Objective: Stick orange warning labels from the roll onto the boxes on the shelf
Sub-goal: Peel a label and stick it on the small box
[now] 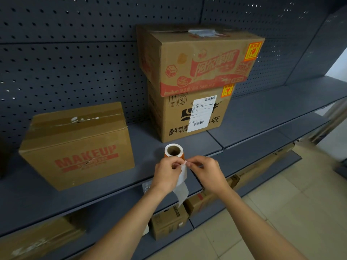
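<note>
The label roll [173, 150] stands upright on the grey shelf [244, 117], orange showing below its white rim. My left hand [166, 174] pinches the white backing strip [181, 184] that hangs down from the roll. My right hand [207, 173] pinches a label edge at the top of that strip, fingertips touching those of the left. A "MAKEUP" box [77, 147] sits at the left with no orange label visible. Two stacked boxes stand behind the roll: the top one [199, 59] and the lower one [189, 115] each carry an orange label at the upper right corner.
A perforated dark back panel [65, 62] rises behind the shelf. Lower shelves hold several cardboard boxes [169, 222]. Beige floor tiles [281, 212] lie at the right.
</note>
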`<action>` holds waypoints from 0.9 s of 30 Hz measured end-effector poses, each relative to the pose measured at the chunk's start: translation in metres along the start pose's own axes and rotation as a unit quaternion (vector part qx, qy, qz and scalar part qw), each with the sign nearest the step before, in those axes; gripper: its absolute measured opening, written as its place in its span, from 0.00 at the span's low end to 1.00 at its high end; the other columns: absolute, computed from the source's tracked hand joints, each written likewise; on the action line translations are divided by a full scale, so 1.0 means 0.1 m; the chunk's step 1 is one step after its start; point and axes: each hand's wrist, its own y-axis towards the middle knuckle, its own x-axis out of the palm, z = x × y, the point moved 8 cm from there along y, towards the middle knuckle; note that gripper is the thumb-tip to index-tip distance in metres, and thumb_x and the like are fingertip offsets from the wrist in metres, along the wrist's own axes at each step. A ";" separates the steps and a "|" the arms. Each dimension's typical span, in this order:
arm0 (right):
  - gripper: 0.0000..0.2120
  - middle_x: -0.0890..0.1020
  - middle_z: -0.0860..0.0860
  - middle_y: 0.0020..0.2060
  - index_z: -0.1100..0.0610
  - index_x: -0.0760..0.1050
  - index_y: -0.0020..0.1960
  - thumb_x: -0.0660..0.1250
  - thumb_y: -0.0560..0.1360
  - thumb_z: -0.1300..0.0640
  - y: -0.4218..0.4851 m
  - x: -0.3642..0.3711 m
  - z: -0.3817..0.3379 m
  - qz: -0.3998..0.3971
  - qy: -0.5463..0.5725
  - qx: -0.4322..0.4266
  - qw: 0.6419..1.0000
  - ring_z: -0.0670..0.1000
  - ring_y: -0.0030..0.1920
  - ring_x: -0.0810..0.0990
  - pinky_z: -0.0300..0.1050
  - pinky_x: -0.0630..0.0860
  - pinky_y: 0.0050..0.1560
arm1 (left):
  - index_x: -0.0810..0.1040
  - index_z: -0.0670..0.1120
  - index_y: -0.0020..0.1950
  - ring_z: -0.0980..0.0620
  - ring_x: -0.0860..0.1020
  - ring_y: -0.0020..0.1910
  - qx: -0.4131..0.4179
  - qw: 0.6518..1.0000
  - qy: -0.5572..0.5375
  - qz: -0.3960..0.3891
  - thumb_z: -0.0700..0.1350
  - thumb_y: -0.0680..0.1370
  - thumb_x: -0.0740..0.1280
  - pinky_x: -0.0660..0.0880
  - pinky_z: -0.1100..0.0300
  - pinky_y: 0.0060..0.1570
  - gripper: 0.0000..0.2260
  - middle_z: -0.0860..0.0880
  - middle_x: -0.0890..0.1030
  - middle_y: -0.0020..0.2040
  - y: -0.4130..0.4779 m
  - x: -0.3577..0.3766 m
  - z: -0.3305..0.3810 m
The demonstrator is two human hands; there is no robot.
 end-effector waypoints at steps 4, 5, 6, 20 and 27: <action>0.05 0.84 0.44 0.40 0.51 0.82 0.48 0.68 0.79 0.55 -0.04 -0.11 0.10 0.045 0.041 0.059 0.996 0.41 0.42 0.81 0.33 0.76 0.41 | 0.84 0.47 0.54 0.56 0.80 0.50 -0.003 1.000 0.016 0.023 0.37 0.79 0.66 0.73 0.71 0.44 0.10 0.52 0.83 0.49 -0.02 -0.04 -0.02; 0.05 0.84 0.45 0.39 0.51 0.82 0.47 0.68 0.79 0.56 -0.04 -0.14 0.13 0.060 0.053 0.076 0.994 0.44 0.41 0.82 0.37 0.77 0.41 | 0.83 0.47 0.55 0.56 0.79 0.51 -0.002 0.999 0.021 0.028 0.37 0.79 0.66 0.72 0.72 0.42 0.10 0.52 0.83 0.50 -0.02 -0.05 -0.03; 0.06 0.84 0.46 0.39 0.51 0.82 0.46 0.67 0.79 0.56 -0.05 -0.18 0.15 0.071 0.060 0.089 0.992 0.47 0.41 0.82 0.42 0.78 0.41 | 0.83 0.47 0.55 0.55 0.79 0.51 -0.002 0.999 0.023 0.030 0.37 0.80 0.66 0.71 0.72 0.43 0.10 0.52 0.82 0.50 -0.02 -0.06 -0.03; 0.07 0.83 0.49 0.36 0.54 0.80 0.44 0.64 0.79 0.58 -0.16 -0.54 0.19 0.197 0.071 0.131 0.969 0.48 0.38 0.81 0.36 0.71 0.35 | 0.83 0.49 0.52 0.54 0.80 0.47 -0.008 0.997 0.059 0.052 0.37 0.79 0.65 0.78 0.56 0.46 0.10 0.53 0.83 0.46 -0.01 -0.27 -0.09; 0.04 0.84 0.46 0.40 0.51 0.80 0.48 0.66 0.79 0.57 -0.19 -0.52 -0.22 0.229 0.103 0.064 0.966 0.43 0.43 0.82 0.36 0.76 0.43 | 0.83 0.54 0.53 0.58 0.79 0.53 0.007 0.999 0.028 0.039 0.43 0.78 0.68 0.77 0.59 0.53 0.08 0.56 0.82 0.52 -0.15 -0.40 -0.08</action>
